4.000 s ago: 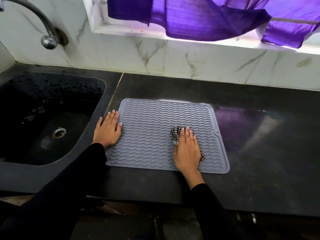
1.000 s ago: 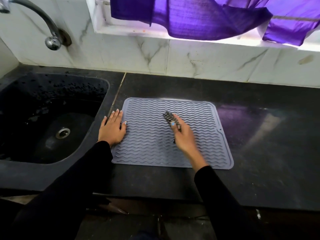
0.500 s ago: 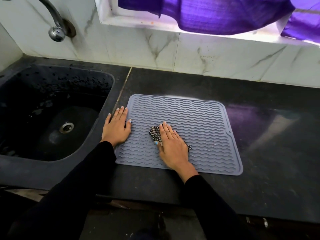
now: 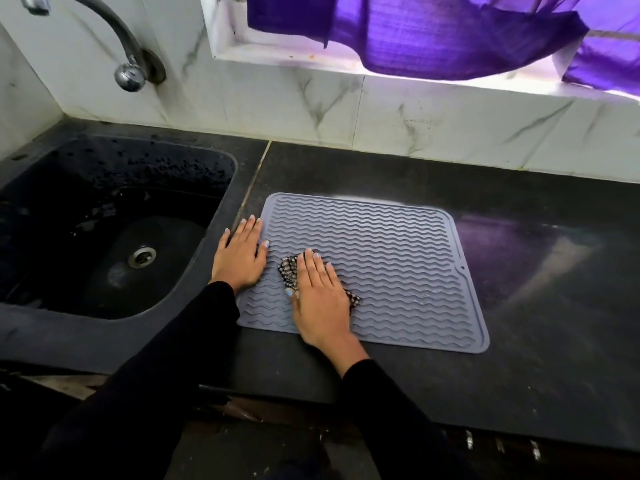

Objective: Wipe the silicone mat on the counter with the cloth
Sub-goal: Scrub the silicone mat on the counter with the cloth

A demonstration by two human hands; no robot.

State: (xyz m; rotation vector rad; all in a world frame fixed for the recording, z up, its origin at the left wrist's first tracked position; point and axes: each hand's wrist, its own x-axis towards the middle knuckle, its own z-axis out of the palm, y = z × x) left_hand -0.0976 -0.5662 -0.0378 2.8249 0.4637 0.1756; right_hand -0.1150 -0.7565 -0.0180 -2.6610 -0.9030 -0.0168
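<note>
Mid-wipe: your right hand (image 4: 320, 299) presses flat on the cloth (image 4: 288, 271) at the mat's (image 4: 398, 265) eight o'clock, left hand (image 4: 239, 258) splayed at nine, seemingly pinning it to the bench (image 4: 536, 375); sweep toward three next.

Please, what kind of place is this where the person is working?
Most likely a home kitchen. A dark sink with a drain is set into the black counter, a curved tap comes out of the marble-tiled wall, and a ribbed silicone mat lies beside the sink.
</note>
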